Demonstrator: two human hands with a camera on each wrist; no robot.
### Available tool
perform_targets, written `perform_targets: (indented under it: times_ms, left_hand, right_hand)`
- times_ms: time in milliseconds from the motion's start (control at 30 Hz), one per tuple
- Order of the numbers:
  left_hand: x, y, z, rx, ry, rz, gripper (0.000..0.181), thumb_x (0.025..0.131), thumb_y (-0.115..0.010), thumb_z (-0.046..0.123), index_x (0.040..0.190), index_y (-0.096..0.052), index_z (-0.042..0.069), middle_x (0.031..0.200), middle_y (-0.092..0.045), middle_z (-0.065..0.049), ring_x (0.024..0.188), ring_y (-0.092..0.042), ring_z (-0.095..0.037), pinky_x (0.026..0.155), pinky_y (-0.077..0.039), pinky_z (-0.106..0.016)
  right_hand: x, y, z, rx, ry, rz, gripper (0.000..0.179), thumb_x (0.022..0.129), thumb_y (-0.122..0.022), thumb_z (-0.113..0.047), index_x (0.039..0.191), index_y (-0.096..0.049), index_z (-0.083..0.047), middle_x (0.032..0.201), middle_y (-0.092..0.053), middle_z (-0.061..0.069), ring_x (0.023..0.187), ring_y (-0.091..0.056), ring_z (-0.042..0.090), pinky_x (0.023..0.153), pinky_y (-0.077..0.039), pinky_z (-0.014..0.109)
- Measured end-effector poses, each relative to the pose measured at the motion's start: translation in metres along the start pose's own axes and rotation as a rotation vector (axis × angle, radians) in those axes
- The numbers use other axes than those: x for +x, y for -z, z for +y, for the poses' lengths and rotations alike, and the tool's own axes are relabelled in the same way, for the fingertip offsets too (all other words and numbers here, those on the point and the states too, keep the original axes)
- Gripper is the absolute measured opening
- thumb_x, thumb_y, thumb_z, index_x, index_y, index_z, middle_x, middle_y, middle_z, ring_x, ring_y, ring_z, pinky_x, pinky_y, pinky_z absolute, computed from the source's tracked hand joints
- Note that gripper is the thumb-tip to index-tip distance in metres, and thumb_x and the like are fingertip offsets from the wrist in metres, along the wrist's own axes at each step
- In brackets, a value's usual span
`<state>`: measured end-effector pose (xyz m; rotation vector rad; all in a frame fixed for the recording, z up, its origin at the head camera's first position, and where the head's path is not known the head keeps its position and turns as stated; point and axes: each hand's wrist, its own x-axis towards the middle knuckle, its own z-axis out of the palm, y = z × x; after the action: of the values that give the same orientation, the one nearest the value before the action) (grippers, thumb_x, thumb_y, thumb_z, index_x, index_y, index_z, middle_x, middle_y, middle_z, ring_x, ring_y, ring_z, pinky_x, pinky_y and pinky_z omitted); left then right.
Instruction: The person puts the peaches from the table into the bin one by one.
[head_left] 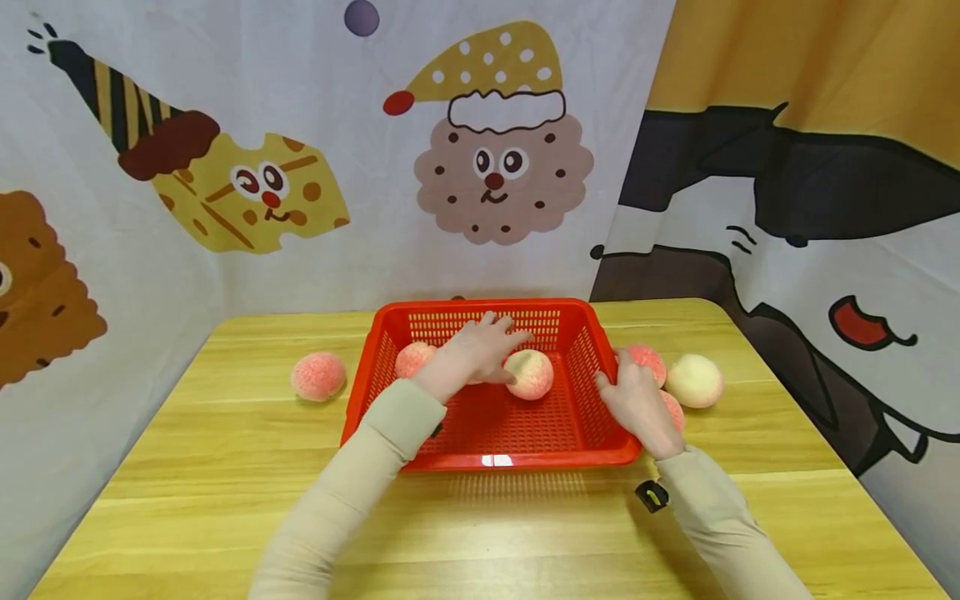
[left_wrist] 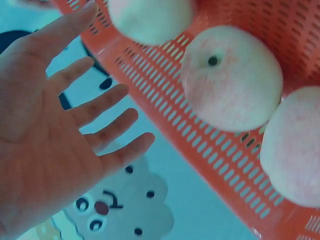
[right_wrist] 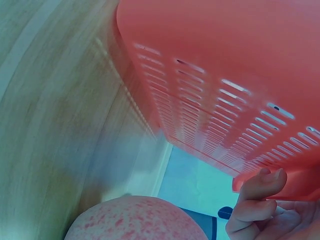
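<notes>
My left hand [head_left: 483, 346] hovers over the red plastic basket [head_left: 517, 460] with its fingers spread and nothing in them. Close to its thumb lies a pale pink peach [head_left: 531, 375] in the basket. Another peach [head_left: 414, 358] sits at the basket's left, partly behind my left forearm. In the left wrist view, three peaches show inside, the middle one [left_wrist: 232, 80] with a dark stem hole. My right hand [head_left: 636, 400] grips the basket's right rim, its curled fingers [right_wrist: 262, 185] on the outer side. A speckled peach [right_wrist: 135, 220] lies near these fingers.
On the wooden table [head_left: 187, 492], right of the basket, are a pink peach [head_left: 647, 363], a pale yellow peach [head_left: 695, 381] and another pink peach [head_left: 673, 411], partly hidden by my right hand. A single peach [head_left: 318, 377] lies left. A printed curtain [head_left: 300, 275] hangs behind.
</notes>
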<state>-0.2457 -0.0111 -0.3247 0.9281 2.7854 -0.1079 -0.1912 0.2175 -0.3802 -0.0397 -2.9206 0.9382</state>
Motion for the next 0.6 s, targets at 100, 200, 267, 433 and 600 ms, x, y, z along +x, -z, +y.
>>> perform_targets:
  times_ms: [100, 200, 267, 433, 600]
  left_hand:
    - [-0.011, 0.004, -0.007, -0.033, 0.029, 0.001, 0.070, 0.086, -0.064, 0.044, 0.147, -0.034, 0.027, 0.154, -0.030, -0.010, 0.141, -0.027, -0.032, 0.112, -0.032, -0.051]
    - [-0.021, 0.006, -0.015, -0.063, 0.059, 0.005, 0.068, 0.087, -0.064, 0.041, 0.146, -0.036, 0.025, 0.153, -0.031, -0.011, 0.139, -0.028, -0.033, 0.113, -0.030, -0.052]
    - [-0.028, 0.007, -0.023, -0.077, 0.080, 0.012, 0.067, 0.087, -0.064, 0.040, 0.146, -0.036, 0.023, 0.151, -0.033, -0.011, 0.138, -0.029, -0.033, 0.112, -0.031, -0.053]
    - [-0.050, 0.006, -0.051, -0.110, 0.135, 0.050, 0.067, 0.088, -0.065, 0.037, 0.146, -0.037, 0.019, 0.148, -0.038, -0.014, 0.135, -0.033, -0.036, 0.108, -0.033, -0.056]
    - [-0.077, 0.003, -0.083, -0.170, 0.177, 0.113, 0.062, 0.089, -0.064, 0.030, 0.144, -0.040, 0.013, 0.141, -0.042, -0.020, 0.130, -0.036, -0.043, 0.103, -0.038, -0.056]
  right_hand:
    - [0.000, 0.001, 0.000, -0.001, -0.001, 0.002, 0.050, 0.095, -0.046, -0.015, 0.135, -0.035, 0.012, 0.099, -0.063, 0.031, 0.065, -0.065, 0.024, 0.051, -0.053, 0.030]
    - [0.000, 0.001, 0.000, -0.001, -0.004, 0.002, 0.050, 0.095, -0.046, -0.015, 0.136, -0.035, 0.012, 0.098, -0.063, 0.031, 0.066, -0.065, 0.024, 0.051, -0.053, 0.029]
    - [0.000, 0.001, 0.000, 0.004, -0.012, -0.006, 0.051, 0.095, -0.046, -0.015, 0.136, -0.034, 0.011, 0.099, -0.063, 0.031, 0.066, -0.066, 0.023, 0.051, -0.053, 0.029]
    - [0.000, 0.001, 0.000, 0.009, -0.023, -0.021, 0.052, 0.095, -0.046, -0.016, 0.138, -0.033, 0.011, 0.100, -0.063, 0.030, 0.066, -0.065, 0.022, 0.051, -0.053, 0.029]
    - [0.000, 0.002, -0.001, 0.008, -0.024, -0.022, 0.052, 0.095, -0.045, -0.017, 0.138, -0.033, 0.010, 0.099, -0.063, 0.030, 0.065, -0.065, 0.022, 0.050, -0.053, 0.028]
